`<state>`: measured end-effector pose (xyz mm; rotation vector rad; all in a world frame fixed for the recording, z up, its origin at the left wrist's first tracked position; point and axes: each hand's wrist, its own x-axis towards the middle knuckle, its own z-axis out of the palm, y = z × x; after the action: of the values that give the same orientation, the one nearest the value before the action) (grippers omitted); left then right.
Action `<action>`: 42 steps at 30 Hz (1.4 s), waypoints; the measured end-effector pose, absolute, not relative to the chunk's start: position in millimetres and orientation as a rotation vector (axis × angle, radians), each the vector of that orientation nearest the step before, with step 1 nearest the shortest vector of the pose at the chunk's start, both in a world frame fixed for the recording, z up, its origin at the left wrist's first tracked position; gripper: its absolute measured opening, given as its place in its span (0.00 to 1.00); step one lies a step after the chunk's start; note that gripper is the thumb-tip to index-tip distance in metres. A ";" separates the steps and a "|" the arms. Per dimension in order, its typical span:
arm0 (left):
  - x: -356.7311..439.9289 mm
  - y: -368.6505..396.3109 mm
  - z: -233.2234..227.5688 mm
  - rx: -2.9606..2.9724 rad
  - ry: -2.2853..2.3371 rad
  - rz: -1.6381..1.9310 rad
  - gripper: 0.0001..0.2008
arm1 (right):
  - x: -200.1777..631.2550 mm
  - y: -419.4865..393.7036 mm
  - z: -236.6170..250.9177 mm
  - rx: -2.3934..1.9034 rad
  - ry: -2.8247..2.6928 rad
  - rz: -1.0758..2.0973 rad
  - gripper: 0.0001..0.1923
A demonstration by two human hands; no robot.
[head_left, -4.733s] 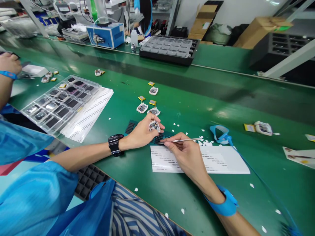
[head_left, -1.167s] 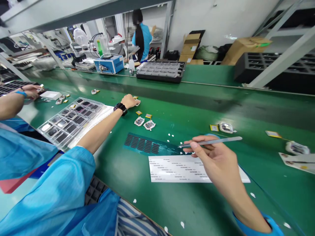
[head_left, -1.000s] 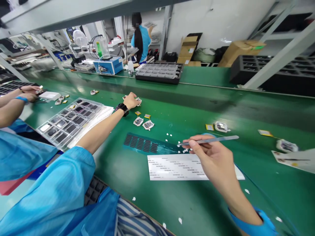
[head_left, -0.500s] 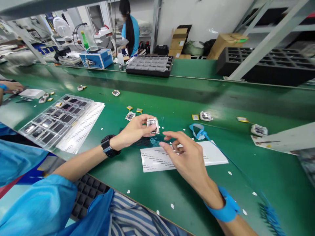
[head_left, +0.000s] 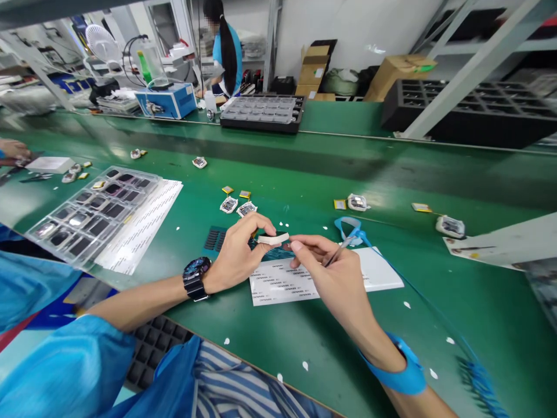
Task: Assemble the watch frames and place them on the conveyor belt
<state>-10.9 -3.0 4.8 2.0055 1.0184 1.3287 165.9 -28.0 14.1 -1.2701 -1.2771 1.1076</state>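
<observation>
My left hand [head_left: 237,249], wearing a black watch, pinches a small pale-edged piece [head_left: 273,238] with a dark upper face, seen nearly edge-on. My right hand [head_left: 335,273], with a blue wrist strap [head_left: 404,371], is closed around slim metal tweezers [head_left: 342,251]; its fingertips are close to the piece's right end. Whether they touch it is hard to tell. Just behind my left hand lie two white watch cases [head_left: 228,204] with exposed insides and two yellow-edged batteries [head_left: 245,194]. Below the hands is a printed white sheet [head_left: 278,287].
A clear tray [head_left: 93,212] of dark screens lies left, beside printed sheets [head_left: 143,223]. More watch cases [head_left: 357,202] and batteries are spread along the green bench. A blue band [head_left: 348,232] with a coiled cord is at right. Another person's hand [head_left: 13,150] is far left.
My left hand has turned and lowered; the piece in it now appears edge-on. A second watch case shows behind that hand. My right fingers have closed in, and tweezers are now visible there.
</observation>
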 end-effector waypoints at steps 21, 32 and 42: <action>-7.2 -11.9 1.8 1.856 1.160 1.084 0.07 | 173.1 -19.8 15.8 -1.341 -1.120 1.059 0.07; -8.5 -7.9 -6.9 2.067 1.084 1.274 0.06 | 170.2 -19.3 9.9 -1.388 -1.259 1.115 0.12; -6.7 -10.0 -2.2 1.895 1.127 1.163 0.07 | 176.6 -13.7 2.7 -1.379 -1.314 0.949 0.10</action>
<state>-6.7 -10.0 -2.2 1.8946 1.1269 1.1635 176.6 -13.7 2.7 -1.3791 -1.3140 0.9492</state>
